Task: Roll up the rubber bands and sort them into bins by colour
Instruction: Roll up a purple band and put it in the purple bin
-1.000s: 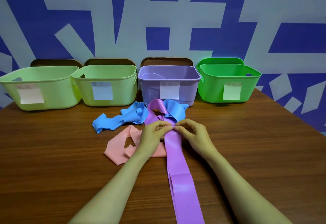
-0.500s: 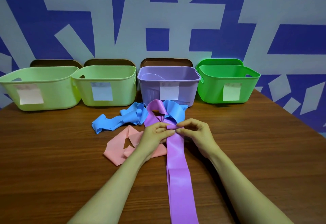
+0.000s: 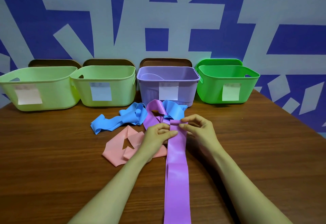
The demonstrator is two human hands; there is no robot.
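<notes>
The first turn is risking springing open, since the purple band (image 3: 177,170) is looking slick, thin and stretchy. The left hand (image 3: 157,135) and right hand (image 3: 199,130) are pinching its folded end. Its flat, glossy length is trailing back between the forearms along the wood-grain bench (image 3: 53,153). The crumpled blue band (image 3: 120,120), lying just beyond the fingers, may be getting caught in the roll.

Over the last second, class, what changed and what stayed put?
The left hand and right hand, both pinching the purple band, turned its far end over into a fold and drew slightly apart; its near tail swung slightly left. The blue band, pink band and bins stayed put.
</notes>
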